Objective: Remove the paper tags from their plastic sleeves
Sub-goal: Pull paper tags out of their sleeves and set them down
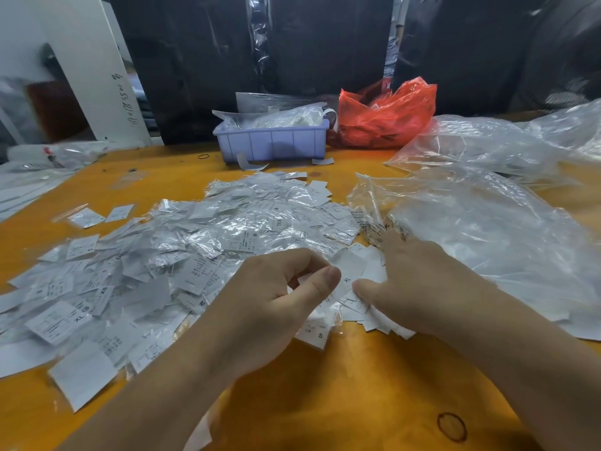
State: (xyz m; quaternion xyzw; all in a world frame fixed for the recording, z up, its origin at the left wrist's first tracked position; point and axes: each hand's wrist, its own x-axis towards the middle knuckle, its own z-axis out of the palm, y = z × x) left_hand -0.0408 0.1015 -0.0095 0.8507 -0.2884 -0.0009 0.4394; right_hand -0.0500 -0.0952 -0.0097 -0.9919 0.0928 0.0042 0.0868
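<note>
Two hands over tag pile [182, 255] on orange table [357, 385]. Left hand [276, 301] pinched XL tag [347, 277], thumb against curled fingers. Right hand [419, 288] clamped small tag stack [374, 315] under thumb.

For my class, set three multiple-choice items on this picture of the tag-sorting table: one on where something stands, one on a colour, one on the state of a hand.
1. Where does the crumpled bag stand relative to the tray?
A. to its left
B. to its right
C. inside it

2. What colour is the tray?
A. pale lilac-blue
B. green
C. black

3. What is the left hand doing?
A. lying flat and open on the table
B. pinching a white tag marked XL between thumb and fingers
C. gripping the tray's rim

Answers:
1 B, the red bag sits against the tray's right end at the table's far edge.
2 A, its ribbed wall is pale lilac-blue.
3 B, the thumb presses the XL tag's edge, while the right hand holds its other side.
</note>
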